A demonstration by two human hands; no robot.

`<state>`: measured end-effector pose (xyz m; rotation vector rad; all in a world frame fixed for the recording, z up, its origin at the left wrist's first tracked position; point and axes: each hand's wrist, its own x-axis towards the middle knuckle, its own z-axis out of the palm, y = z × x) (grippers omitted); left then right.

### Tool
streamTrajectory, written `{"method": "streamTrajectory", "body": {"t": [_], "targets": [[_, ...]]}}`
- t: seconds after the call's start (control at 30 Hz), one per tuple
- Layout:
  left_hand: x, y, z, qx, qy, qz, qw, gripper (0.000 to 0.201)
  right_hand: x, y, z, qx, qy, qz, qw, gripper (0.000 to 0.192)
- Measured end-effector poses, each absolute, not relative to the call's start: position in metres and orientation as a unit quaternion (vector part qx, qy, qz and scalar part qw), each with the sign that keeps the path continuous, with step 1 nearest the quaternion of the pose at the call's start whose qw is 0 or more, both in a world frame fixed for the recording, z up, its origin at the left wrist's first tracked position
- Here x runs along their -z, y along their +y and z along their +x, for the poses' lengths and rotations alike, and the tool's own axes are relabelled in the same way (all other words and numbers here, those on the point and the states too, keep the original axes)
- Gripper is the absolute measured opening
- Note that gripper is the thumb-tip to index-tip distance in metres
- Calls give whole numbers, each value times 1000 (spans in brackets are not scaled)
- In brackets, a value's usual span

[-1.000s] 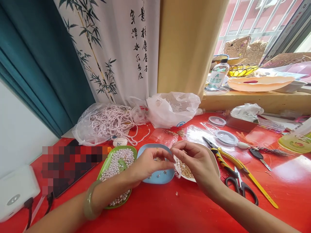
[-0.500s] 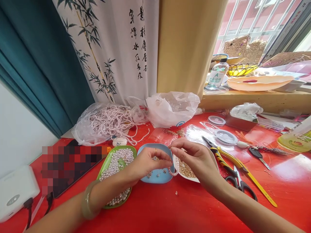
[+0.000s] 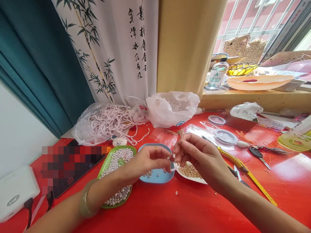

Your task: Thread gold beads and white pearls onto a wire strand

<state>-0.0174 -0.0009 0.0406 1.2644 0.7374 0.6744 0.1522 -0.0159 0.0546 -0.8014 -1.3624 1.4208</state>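
My left hand [image 3: 153, 160], a ring on one finger, is above the blue tray [image 3: 160, 178]. Its fingers are closed in a pinch on a short string of pale beads [image 3: 172, 167], partly hidden by the fingertips. Close beside it, my right hand [image 3: 197, 153] is pinched too, its fingertips nearly meeting the left ones; what they hold is too small to make out. Several silvery beads [image 3: 148, 174] lie in the blue tray. A white tray of small gold beads [image 3: 190, 171] sits partly under my right hand. On the left, a green tray [image 3: 133, 149] holds pearl-like beads [image 3: 116, 168].
Strands of pink pearls [image 3: 109, 123] spill from a plastic bag at the back left, beside a white bag [image 3: 170, 110]. Yellow-handled pliers [image 3: 245, 168] and scissors [image 3: 238, 176] lie right, partly behind my right forearm. Thread spools [image 3: 225, 137] lie behind. A tablet [image 3: 80, 174] is left.
My right hand has risen slightly and turned, its fingers curling more toward the left fingertips. The bead string at my left fingers hangs less visibly. The trays have stayed put.
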Motion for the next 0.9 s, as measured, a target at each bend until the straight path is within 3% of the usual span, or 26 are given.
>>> {"method": "streamTrajectory", "body": {"t": [0.5, 0.77, 0.9], "targets": [[-54, 0, -24, -345, 322, 592, 654, 10, -65, -16, 157, -532, -570, -389, 491, 12], [-46, 3, -26, -313, 307, 578, 688, 12, -75, -18, 158, -397, -679, -422, 451, 14], [-40, 4, -25, -306, 321, 558, 701, 15, -70, -19, 159, -246, -758, -417, 437, 9]]}}
